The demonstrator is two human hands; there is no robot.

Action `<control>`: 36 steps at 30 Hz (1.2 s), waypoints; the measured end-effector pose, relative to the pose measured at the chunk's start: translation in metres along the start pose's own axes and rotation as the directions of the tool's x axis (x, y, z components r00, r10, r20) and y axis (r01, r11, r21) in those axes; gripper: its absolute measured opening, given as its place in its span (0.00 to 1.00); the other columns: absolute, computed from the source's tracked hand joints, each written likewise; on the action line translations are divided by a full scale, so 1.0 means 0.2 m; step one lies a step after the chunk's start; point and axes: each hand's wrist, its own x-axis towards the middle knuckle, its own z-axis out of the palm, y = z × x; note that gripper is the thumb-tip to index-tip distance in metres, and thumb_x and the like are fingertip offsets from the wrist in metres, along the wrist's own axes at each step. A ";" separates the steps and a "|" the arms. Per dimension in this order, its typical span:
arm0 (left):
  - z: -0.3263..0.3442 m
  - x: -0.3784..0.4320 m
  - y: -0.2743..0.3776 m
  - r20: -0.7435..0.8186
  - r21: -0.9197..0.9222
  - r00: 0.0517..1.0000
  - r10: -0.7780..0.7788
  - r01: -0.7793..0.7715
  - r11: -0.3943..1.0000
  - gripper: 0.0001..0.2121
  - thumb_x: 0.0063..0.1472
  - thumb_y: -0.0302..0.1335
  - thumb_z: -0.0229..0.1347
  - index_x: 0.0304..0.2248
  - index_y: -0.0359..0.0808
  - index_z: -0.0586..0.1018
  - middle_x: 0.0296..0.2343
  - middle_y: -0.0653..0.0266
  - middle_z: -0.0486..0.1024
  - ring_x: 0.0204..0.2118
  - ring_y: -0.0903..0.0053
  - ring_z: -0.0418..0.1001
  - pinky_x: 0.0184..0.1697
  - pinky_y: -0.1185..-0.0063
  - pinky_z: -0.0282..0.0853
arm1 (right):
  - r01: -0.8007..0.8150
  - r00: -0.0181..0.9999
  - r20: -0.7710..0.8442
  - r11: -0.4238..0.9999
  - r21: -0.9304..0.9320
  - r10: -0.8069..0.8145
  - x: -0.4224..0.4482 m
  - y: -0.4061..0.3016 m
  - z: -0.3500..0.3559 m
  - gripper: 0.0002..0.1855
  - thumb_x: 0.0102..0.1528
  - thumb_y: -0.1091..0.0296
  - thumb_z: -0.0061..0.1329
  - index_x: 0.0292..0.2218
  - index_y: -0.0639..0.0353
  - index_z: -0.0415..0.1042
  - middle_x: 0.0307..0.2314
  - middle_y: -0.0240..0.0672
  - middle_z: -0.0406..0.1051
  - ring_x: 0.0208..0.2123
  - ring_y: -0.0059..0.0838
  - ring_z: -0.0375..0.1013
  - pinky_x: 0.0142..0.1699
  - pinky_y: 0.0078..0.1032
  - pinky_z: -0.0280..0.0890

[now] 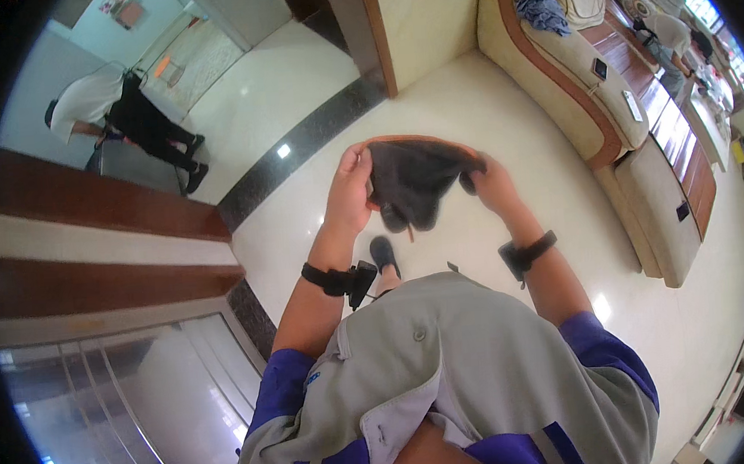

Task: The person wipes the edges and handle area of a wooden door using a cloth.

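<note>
A dark cloth item with orange edging (410,174) hangs between my two hands, over the tiled floor; its exact kind I cannot tell. My left hand (349,185) grips its left end, thumb on top of the dark cloth. At its right end, my right hand (495,184) pinches the orange-edged corner. The lower edge droops in rounded lobes, with a thin orange strip hanging beneath. Black straps with small devices are around both of my wrists.
A beige sofa (569,89) with phones and a crumpled blue-grey cloth (542,10) stands at right. One person (128,120) bends in the doorway area at upper left; another person (669,36) leans over a table at upper right. A glazed door (132,404) is at lower left.
</note>
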 end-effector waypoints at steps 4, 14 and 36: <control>-0.14 0.29 0.00 0.226 0.529 0.973 0.042 -0.159 0.833 0.12 0.60 0.35 0.50 0.36 0.34 0.74 0.27 0.69 0.72 0.30 0.85 0.69 0.34 0.85 0.65 | -0.226 0.974 0.116 0.807 0.545 0.194 0.19 -0.22 0.06 0.20 0.58 0.57 0.32 0.50 0.51 0.59 0.35 0.36 0.69 0.31 0.35 0.72 0.37 0.36 0.69; -0.42 1.00 -0.02 0.353 0.897 0.916 -0.189 -0.274 0.348 0.20 0.47 0.32 0.60 0.39 0.32 0.70 0.33 0.47 0.72 0.33 0.55 0.70 0.37 0.71 0.67 | -0.026 0.999 0.037 0.416 0.909 -0.018 0.65 -0.43 0.29 0.19 0.57 0.72 0.27 0.50 0.60 0.58 0.45 0.46 0.62 0.47 0.42 0.64 0.51 0.43 0.62; -0.27 1.91 0.02 -0.166 0.037 0.941 -0.296 0.306 0.951 0.12 0.59 0.25 0.42 0.39 0.33 0.74 0.28 0.57 0.74 0.22 0.69 0.74 0.18 0.75 0.69 | -0.242 0.959 0.284 0.502 0.830 -0.007 1.64 -0.45 0.14 0.19 0.57 0.58 0.41 0.49 0.51 0.58 0.46 0.30 0.60 0.45 0.29 0.65 0.52 0.39 0.59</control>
